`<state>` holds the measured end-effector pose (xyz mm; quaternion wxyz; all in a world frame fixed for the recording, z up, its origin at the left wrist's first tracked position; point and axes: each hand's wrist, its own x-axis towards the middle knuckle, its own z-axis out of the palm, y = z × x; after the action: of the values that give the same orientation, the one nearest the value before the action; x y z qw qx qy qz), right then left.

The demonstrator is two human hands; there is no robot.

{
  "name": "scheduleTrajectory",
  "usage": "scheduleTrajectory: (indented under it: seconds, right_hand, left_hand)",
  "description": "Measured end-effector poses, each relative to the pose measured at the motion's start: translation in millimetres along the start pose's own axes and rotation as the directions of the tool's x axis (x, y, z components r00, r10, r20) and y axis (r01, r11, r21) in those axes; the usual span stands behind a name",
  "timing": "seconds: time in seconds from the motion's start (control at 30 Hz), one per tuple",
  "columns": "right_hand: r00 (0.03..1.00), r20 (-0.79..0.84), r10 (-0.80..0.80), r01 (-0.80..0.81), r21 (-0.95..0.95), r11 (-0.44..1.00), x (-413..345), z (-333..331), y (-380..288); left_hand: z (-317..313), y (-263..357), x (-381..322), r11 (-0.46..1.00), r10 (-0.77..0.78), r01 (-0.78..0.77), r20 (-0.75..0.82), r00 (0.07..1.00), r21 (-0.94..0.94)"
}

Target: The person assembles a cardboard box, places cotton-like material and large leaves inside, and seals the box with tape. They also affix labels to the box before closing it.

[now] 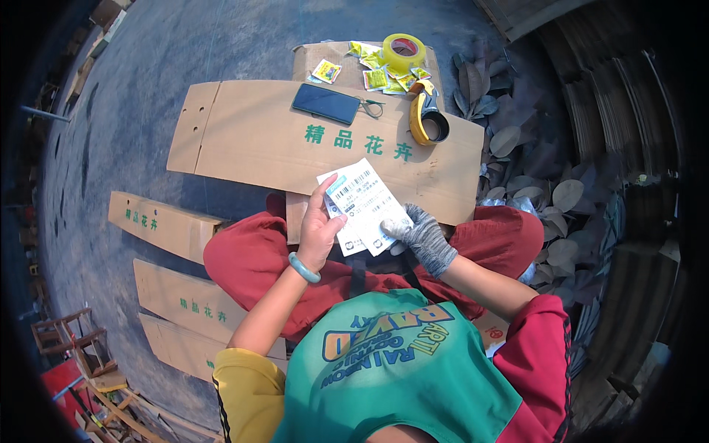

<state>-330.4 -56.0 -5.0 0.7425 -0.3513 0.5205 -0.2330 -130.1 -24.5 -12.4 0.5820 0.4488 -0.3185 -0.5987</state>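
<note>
Over my lap, my bare left hand (317, 230) grips a few white paper shipping labels (370, 207) by their left side, thumb on top. The sheets overlap in a loose fan and bear barcodes and print. My right hand (426, 238), in a grey knitted glove with a pale thumb tip, pinches the lower right edge of the top sheet. Just beyond the papers lies a long cardboard box (249, 138) with green writing. A dark smartphone (325, 103) and a yellow tape dispenser (416, 119) rest on it; a thin cord loops beside the phone.
Behind the long box, a carton (310, 55) carries a roll of clear yellowish tape (389, 54) and several yellow sachets (376, 79). More long boxes (171, 227) lie at left. Broad-leaved plants (554, 221) and stacked cardboard (598, 105) line the right. A wooden frame (69, 349) stands lower left.
</note>
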Motion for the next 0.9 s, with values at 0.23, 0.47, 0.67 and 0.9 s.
scheduleTrajectory:
  seconds: [0.23, 0.47, 0.67, 0.9]
  right_hand:
    - [0.993, 0.114, 0.03, -0.009, -0.178, 0.984, -24.4, -5.8, 0.5]
    - [0.975, 0.134, -0.176, 0.216, -0.399, 0.891, -21.1, -9.0, 1.9]
    - [0.483, 0.623, -0.616, 0.768, -0.639, -0.044, -6.5, 4.9, -46.6]
    - [0.741, 0.586, -0.328, 0.655, -0.521, 0.547, 2.4, 20.8, -57.9]
  left_hand:
    - [-3.8, 11.1, -24.0, 0.954, -0.167, 0.16, -0.006, 0.986, -0.255]
    - [-9.2, 7.3, -23.5, 0.918, 0.091, -0.016, -0.172, 0.981, 0.397]
    - [-1.6, 11.5, -37.0, 0.748, 0.111, -0.15, 0.1, 0.989, 0.646]
    - [-9.6, 16.0, -49.7, 0.838, -0.035, -0.018, 0.088, 0.996, 0.546]
